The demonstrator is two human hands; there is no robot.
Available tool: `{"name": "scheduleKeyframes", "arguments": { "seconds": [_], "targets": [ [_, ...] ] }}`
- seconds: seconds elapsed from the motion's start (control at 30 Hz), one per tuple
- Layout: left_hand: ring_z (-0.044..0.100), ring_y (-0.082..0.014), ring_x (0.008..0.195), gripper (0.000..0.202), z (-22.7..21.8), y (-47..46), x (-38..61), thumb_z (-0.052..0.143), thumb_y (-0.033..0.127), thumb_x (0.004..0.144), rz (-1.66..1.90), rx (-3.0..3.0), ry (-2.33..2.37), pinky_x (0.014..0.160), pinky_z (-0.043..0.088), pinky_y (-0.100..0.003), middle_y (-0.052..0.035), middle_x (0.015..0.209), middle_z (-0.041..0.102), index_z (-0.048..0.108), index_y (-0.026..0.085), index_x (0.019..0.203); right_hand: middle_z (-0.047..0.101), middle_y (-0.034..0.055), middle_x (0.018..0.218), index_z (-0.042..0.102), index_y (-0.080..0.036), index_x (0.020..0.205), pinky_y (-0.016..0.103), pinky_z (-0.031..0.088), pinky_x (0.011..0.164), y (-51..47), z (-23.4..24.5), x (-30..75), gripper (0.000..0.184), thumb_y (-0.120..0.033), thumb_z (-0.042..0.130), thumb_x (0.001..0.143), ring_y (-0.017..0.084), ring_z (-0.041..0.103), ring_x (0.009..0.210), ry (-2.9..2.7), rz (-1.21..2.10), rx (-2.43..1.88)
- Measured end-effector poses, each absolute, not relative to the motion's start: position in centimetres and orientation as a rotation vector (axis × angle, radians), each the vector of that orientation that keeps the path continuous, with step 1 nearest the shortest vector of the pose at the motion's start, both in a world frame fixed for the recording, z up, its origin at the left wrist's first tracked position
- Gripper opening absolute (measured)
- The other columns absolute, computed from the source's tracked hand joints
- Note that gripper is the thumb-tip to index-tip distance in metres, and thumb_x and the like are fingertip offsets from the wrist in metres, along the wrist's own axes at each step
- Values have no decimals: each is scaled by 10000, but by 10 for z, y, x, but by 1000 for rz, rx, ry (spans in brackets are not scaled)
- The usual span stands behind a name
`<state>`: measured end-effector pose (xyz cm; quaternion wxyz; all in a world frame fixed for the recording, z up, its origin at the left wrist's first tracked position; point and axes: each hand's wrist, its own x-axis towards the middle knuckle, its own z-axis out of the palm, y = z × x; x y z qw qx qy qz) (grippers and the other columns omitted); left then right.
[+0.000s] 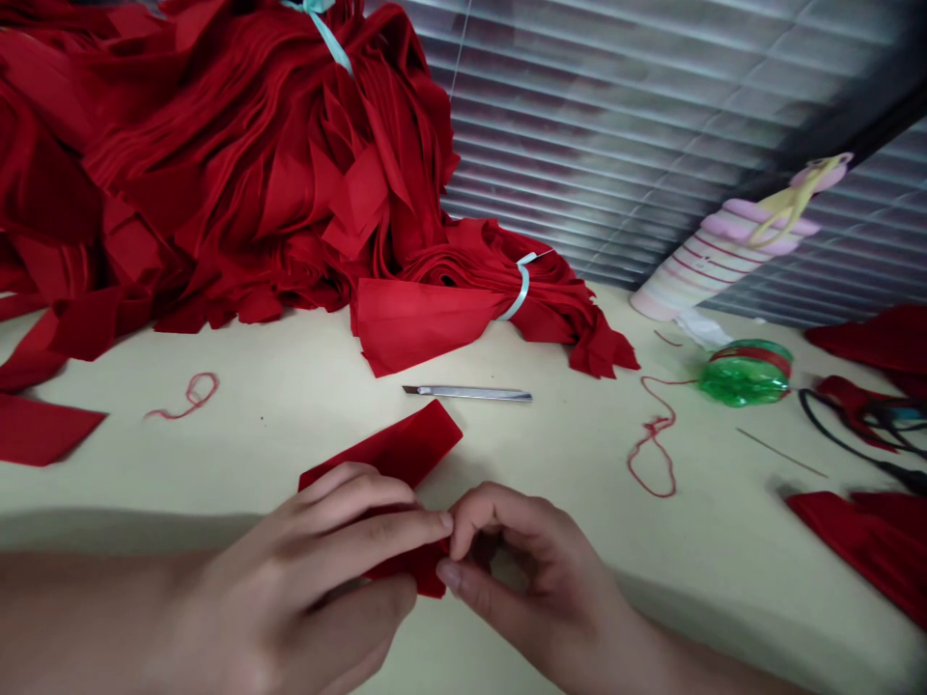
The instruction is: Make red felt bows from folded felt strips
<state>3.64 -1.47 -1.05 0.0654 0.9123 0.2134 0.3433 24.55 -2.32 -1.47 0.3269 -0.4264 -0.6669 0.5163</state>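
Observation:
A small folded piece of red fabric (pixel 402 452) lies on the pale table (pixel 304 386) near the front edge. My left hand (pixel 319 579) lies over its near end, fingers closed and pinching it. My right hand (pixel 532 569) meets it from the right, thumb and forefinger pinched at the fabric's near corner. The fingertips of both hands touch at that corner. What sits between the right fingertips beyond the fabric is too small to tell.
A metal blade (pixel 467 393) lies beyond the hands. A big heap of red fabric (pixel 217 154) and a bundle tied with pale ribbon (pixel 521 290) fill the back left. Red thread (pixel 656 444), a green plastic dish (pixel 745 372), a tied stack of pale pieces (pixel 724 256), scissors (pixel 861 425) and more red pieces (pixel 869 550) lie right.

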Motion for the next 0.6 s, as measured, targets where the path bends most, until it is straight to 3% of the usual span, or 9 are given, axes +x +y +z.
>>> {"name": "scheduleKeyframes", "arguments": {
  "seconds": [0.13, 0.33, 0.6],
  "targets": [
    [568, -194, 984, 248, -10, -14, 35, 483, 74, 849, 886, 2792, 639, 883, 504, -295, -32, 1116, 666, 711, 169, 875, 588, -31, 652, 534, -199, 720, 193, 421, 531, -24, -16, 246, 125, -94, 585, 765, 81, 487, 565, -1757, 1339, -1123],
    [549, -173, 971, 237, -7, -13, 36, 488, 51, 852, 932, 2710, 640, 885, 476, -270, -11, 1133, 654, 688, 157, 925, 599, -28, 656, 536, -199, 723, 195, 421, 534, -25, -17, 246, 115, -111, 586, 778, 84, 490, 571, -1774, 1347, -1136],
    [529, -205, 1015, 245, -11, -13, 34, 480, 46, 838, 869, 2685, 622, 941, 445, -330, -51, 1122, 638, 676, 138, 953, 592, -36, 651, 536, -199, 720, 192, 426, 540, -25, -17, 245, 125, -93, 582, 767, 80, 493, 570, -1799, 1332, -1125]
  ]
}}
